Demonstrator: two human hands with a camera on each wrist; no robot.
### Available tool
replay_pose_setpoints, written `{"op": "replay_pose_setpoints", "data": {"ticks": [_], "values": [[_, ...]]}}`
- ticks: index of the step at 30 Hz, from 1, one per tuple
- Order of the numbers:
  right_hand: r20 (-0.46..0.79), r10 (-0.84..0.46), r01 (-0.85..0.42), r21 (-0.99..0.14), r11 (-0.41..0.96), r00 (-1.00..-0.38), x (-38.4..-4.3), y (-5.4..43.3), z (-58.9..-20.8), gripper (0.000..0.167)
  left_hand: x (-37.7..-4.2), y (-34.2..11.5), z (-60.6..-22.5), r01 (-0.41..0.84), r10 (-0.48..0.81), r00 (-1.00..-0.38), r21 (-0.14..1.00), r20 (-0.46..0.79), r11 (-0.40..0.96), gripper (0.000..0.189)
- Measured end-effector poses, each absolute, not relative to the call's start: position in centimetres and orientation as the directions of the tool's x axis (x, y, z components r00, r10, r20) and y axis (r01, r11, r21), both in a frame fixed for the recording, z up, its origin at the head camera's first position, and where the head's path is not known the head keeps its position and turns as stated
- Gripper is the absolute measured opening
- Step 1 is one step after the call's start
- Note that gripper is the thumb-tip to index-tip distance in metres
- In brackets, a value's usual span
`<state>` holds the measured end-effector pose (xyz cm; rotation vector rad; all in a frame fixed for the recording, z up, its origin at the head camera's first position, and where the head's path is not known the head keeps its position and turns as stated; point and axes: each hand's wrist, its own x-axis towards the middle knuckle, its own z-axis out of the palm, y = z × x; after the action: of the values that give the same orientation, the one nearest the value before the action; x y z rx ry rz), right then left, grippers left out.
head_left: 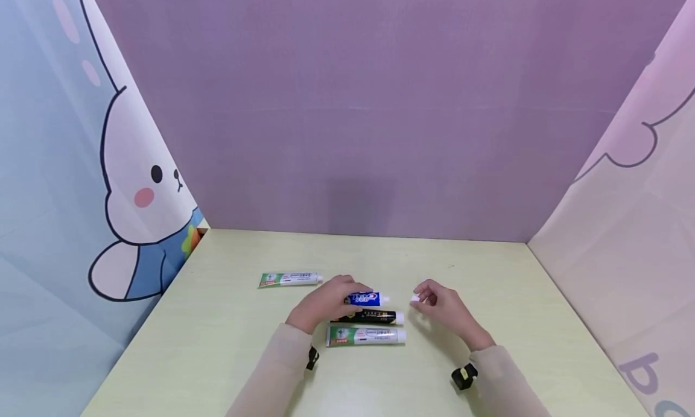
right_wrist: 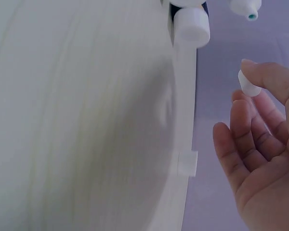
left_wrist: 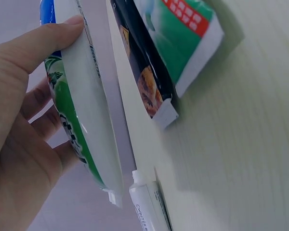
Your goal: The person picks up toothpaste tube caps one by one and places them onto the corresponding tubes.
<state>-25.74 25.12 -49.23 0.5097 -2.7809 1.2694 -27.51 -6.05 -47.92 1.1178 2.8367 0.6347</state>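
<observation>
My left hand (head_left: 329, 300) grips a blue, green and white toothpaste tube (left_wrist: 89, 101) above the table, thumb on one side and fingers on the other. The open nozzle of this blue tube (head_left: 365, 299) points right. Between thumb and fingers, my right hand (head_left: 441, 305) pinches a small white cap (right_wrist: 249, 84), apart from the nozzle. Nearer me lie a black toothpaste tube (head_left: 374, 317) and a green-and-white toothpaste tube (head_left: 374, 336), side by side, white caps on their right ends.
Another green-and-white tube (head_left: 290, 279) lies farther back on the left, its narrow nozzle bare. A second white cap (right_wrist: 187, 163) stands on the pale table (head_left: 217, 344). A purple panel (head_left: 369, 115) rises behind the table, with printed cloths at both sides.
</observation>
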Motion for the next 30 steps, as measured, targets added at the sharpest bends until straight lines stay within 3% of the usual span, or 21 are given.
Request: {"op": "replay_pose_setpoints", "data": {"ticks": [14, 30], "values": [[0.258, -0.397, -0.446, -0.735, 0.511, -0.881, -25.2, 22.7, -48.9, 0.016, -27.3, -5.5, -47.8, 0.641, 0.661, -0.741, 0.423, 0.121, 0.641, 0.041], [0.251, -0.365, -0.422, -0.735, 0.530, -0.897, -24.9, 21.8, -48.9, 0.017, -27.1, -5.3, -47.7, 0.653, 0.665, -0.734, 0.415, 0.139, 0.634, 0.042]]}}
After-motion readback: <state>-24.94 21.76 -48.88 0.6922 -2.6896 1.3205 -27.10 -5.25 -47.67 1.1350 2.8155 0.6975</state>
